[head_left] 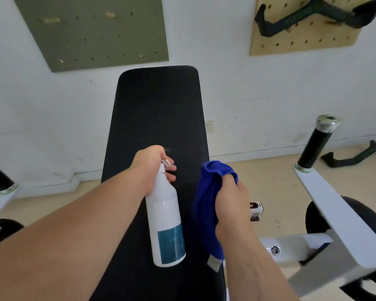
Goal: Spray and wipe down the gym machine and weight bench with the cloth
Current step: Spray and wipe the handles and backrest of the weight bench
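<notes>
One bottle [165, 222], one cloth [206, 205], two pegboards [91, 31] on the wall.
The left hand [151, 168] grips the bottle, the right hand [230, 205] clutches the cloth, black bench [156, 109] beneath their fingers.

Bright, even, diffuse light fills the room; shadows are soft and faint. Wide-angle distortion tilts the green pegboard [91, 33] near the upper edge. Motion blur smears the white machine frame [313, 253] at lower right; its chrome cap [327, 122] glints.

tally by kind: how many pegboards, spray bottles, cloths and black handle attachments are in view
pegboards: 2, green pegboard, wooden pegboard
spray bottle: 1
cloth: 1
black handle attachments: 2, wall handle, floor handle
total: 6
</notes>
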